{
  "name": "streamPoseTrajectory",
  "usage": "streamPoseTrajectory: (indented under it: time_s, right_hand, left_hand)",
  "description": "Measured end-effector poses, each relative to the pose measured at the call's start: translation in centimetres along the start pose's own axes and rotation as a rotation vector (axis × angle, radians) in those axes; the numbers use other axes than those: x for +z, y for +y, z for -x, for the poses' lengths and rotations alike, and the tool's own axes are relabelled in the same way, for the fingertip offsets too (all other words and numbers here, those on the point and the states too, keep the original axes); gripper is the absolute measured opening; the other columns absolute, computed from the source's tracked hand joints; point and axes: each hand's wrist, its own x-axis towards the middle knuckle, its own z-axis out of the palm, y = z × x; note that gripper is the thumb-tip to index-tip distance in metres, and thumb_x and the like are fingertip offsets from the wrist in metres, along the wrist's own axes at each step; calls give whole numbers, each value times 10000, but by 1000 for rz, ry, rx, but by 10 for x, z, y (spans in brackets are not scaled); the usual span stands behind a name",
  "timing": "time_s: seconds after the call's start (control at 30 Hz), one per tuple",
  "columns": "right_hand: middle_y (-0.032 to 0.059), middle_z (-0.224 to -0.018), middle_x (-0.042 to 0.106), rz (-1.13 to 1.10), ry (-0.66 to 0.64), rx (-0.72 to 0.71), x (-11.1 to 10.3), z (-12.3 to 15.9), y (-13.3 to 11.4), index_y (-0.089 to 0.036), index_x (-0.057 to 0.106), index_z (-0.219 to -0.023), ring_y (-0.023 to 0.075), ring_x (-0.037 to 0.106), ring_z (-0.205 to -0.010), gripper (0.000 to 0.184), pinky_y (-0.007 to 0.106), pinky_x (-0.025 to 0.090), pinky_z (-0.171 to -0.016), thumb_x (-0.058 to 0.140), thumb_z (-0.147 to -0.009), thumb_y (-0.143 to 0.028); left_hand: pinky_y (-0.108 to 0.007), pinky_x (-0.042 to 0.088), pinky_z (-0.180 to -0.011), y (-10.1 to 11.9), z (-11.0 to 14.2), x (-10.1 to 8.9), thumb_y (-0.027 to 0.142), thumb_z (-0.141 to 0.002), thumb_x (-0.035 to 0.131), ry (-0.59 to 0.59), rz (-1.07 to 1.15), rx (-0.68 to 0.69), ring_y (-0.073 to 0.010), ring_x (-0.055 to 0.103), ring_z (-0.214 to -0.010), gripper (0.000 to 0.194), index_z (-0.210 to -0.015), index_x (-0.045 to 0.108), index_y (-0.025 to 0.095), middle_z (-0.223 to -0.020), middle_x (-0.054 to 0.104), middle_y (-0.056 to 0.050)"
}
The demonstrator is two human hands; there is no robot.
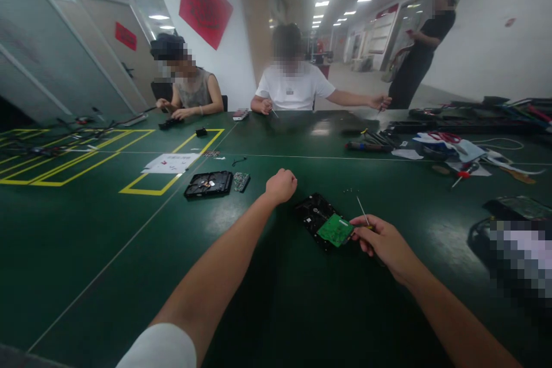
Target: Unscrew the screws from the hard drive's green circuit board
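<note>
A black hard drive lies at an angle on the green table in front of me. A green circuit board overlaps its near right end. My right hand pinches the board's right edge between thumb and fingers. A screwdriver is also in that hand, its thin metal shaft pointing up and away. Just beyond the drive's left end is my left hand, closed with its fingers curled; whatever may be inside it is hidden. Several tiny screws lie beyond the drive.
Left of my left hand are another black drive casing and a small circuit board. A paper sheet lies by yellow tape. Tools and cables lie right. Two people sit opposite, one holding a thin tool; another person stands behind.
</note>
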Motion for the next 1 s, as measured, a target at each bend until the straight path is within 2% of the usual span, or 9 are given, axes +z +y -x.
streamPoseTrajectory:
  time_s: [0.17,0.3,0.43,0.6,0.7,0.87,0.93,1.0]
  right_hand:
    - [58,-885,708,19,11,37,1,1,-5,-206,671,-1145,147,567,-634,299,278,421,-517,629,-879,-337]
    - [64,-890,709,37,5,38,1,0,-6,-205,676,-1148,152,568,-638,330,281,436,-524,639,-866,-372]
    - [70,-891,707,47,14,40,1,1,-7,-204,674,-1150,154,567,-636,354,280,441,-525,642,-855,-397]
    - [78,-910,709,39,8,39,0,0,-5,-205,668,-1164,159,576,-647,376,282,448,-528,650,-852,-414]
    - [82,-918,707,45,-1,39,-1,-1,-4,-208,663,-1170,160,576,-652,364,282,450,-529,643,-864,-403]
    - [83,-944,709,79,-2,33,-2,-3,0,-213,655,-1178,162,588,-672,337,281,452,-536,615,-904,-406]
    - [83,-955,711,86,-3,36,-2,-4,1,-215,657,-1184,164,597,-680,336,284,458,-543,609,-914,-410]
    - [82,-952,713,92,-6,39,-2,-4,2,-215,657,-1188,163,594,-681,331,285,462,-548,605,-919,-401]
  left_hand:
    - [-350,523,-884,-30,22,1,320,-1043,499,26,-51,-107,-255,692,-1042,253,-1077,710,186,-1208,648,-129]
    - [-329,526,-846,-33,32,8,344,-1035,534,27,-67,-135,-238,700,-1009,212,-1062,704,220,-1187,658,-93]
    - [-331,526,-834,-34,34,14,348,-1048,501,48,-79,-161,-241,699,-1022,225,-1092,688,230,-1173,673,-87]
    - [-357,524,-830,-42,36,17,306,-1042,486,83,-112,-188,-272,701,-1013,232,-1111,667,178,-1172,671,-137]
    - [-372,511,-891,-52,41,15,246,-1033,476,120,-141,-171,-294,665,-1103,223,-1140,649,152,-1207,653,-166]
    - [-434,396,-1098,-91,51,-9,201,-1042,419,220,-171,-146,-328,532,-1304,235,-1152,621,153,-1284,626,-185]
    - [-449,378,-1115,-114,56,-22,194,-1050,379,262,-169,-170,-331,512,-1332,252,-1181,591,154,-1320,611,-204]
    - [-427,428,-1059,-138,64,-31,186,-1052,363,258,-153,-184,-319,583,-1256,243,-1155,581,166,-1259,649,-201]
